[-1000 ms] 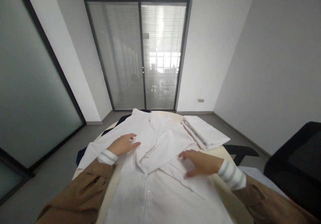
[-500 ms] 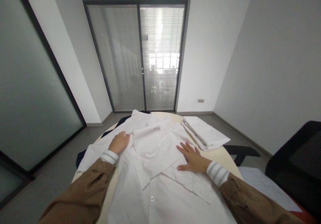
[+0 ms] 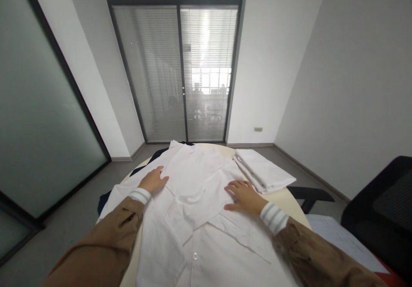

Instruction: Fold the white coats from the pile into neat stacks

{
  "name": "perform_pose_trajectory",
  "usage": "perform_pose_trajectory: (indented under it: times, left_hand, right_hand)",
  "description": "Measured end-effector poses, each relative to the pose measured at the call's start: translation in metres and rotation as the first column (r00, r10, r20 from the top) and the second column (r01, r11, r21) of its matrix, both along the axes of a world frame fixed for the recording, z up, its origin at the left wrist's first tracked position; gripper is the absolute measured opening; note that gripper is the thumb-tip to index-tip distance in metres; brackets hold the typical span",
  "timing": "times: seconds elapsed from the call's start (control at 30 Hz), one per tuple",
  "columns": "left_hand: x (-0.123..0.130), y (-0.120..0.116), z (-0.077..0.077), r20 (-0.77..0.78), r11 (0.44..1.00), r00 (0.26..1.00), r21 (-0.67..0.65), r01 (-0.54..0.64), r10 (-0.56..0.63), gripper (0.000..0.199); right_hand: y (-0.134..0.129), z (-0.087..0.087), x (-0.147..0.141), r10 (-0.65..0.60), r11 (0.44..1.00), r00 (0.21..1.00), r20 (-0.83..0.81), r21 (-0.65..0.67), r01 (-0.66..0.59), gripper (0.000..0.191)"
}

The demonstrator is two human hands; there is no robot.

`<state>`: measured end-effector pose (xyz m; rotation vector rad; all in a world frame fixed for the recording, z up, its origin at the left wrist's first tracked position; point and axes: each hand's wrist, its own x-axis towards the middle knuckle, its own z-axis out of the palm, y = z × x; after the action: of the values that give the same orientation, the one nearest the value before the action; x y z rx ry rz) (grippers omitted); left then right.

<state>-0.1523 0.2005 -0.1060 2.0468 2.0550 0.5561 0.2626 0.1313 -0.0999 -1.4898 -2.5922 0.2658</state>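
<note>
A white shirt (image 3: 199, 192) with a button near the front is spread over the round cream table (image 3: 291, 201). On its left side rests my left hand (image 3: 153, 180), thumb and fingers apart, holding nothing. My right hand (image 3: 243, 197) lies on the right part of the cloth with its fingers spread and slightly bent, also holding nothing. A folded white cloth (image 3: 265, 169) sits on the table beyond my right hand, not touched by it.
Dark blue fabric (image 3: 157, 154) shows under the shirt at the table's far left edge. At the right stand a black chair (image 3: 381, 205) and some papers (image 3: 341, 235) over something red. Beyond the table is a glass door with blinds (image 3: 180, 72).
My left hand has let go of the pinched cloth and its fingers have parted. The raised fold near it now lies flatter. My right hand has shifted slightly left, its fingers more bent.
</note>
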Motion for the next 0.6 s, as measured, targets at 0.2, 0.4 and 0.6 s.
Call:
perform_pose_trajectory:
  times: [0.2,0.4,0.6]
  left_hand:
    - [-0.011,0.004,-0.003,-0.010,0.997,0.999,-0.063,-0.053,0.053,0.029]
    - [-0.028,0.007,0.012,-0.065,0.969,0.982,-0.166,-0.185,0.177,0.021]
    - [0.018,-0.004,0.035,-0.154,0.968,0.978,0.229,-0.107,0.144,0.027]
  right_hand:
    - [0.001,-0.007,0.007,0.135,0.986,0.988,-0.078,0.111,-0.126,0.051]
    - [0.019,-0.034,0.018,-0.163,0.914,0.977,-0.136,0.353,0.202,0.049]
    - [0.034,-0.027,0.018,-0.357,0.917,0.926,-0.123,0.140,0.373,0.046]
